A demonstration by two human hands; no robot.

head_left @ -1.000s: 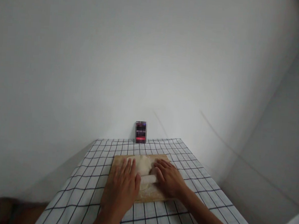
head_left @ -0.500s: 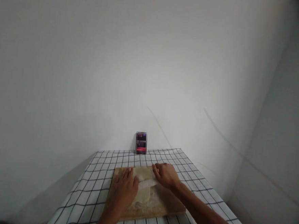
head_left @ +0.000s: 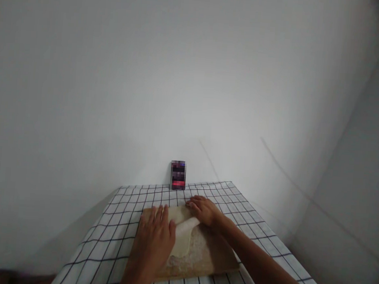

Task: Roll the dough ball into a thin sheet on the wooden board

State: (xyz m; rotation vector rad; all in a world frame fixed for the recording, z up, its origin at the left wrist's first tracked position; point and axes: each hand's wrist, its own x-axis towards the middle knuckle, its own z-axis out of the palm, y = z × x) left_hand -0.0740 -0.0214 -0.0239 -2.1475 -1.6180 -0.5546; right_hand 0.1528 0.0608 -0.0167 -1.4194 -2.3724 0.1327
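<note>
A pale rolling pin (head_left: pixel 187 226) lies slantwise across a flattened sheet of dough (head_left: pixel 182 246) on a wooden board (head_left: pixel 215 260). My left hand (head_left: pixel 157 235) rests palm down over the pin's left end, its fingers stretched forward and a little apart. Over the pin's right end, my right hand (head_left: pixel 204 210) is bent with its fingers together, curling over toward the far side of the board. Both ends of the pin are hidden under the hands. Part of the dough shows beyond the pin and part on the near side.
The board lies on a table with a white, dark-checked cloth (head_left: pixel 111 240). A dark upright object with a red band (head_left: pixel 178 176), blurred out, stands at the table's far edge against the white wall (head_left: pixel 193 94). Flour dusts the board near the dough.
My right hand has moved slightly forward and left, and the rolling pin is tilted more, its right end farther away. My left hand's fingers look straighter. The camera view has shifted a little.
</note>
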